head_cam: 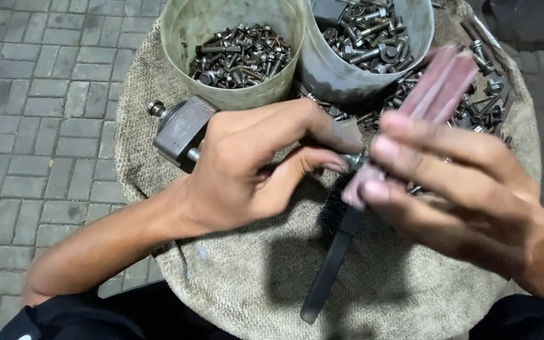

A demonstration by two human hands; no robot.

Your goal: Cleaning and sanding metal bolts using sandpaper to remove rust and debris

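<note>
The left hand point(247, 170) pinches a small bolt point(352, 160) at centre, above the burlap-covered table point(234, 289). The right hand point(461, 182), fingers closed, grips a blurred reddish abrasive strip point(439, 85) against it. A slip could drop the bolt among the loose fasteners point(473, 101).

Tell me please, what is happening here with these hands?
A person sits over a burlap-covered stand. The left hand pinches a small bolt, and the right hand holds a reddish strip against it. Two buckets of bolts stand behind, with loose bolts beside them. A wire brush and a metal block lie on the cloth.
</note>
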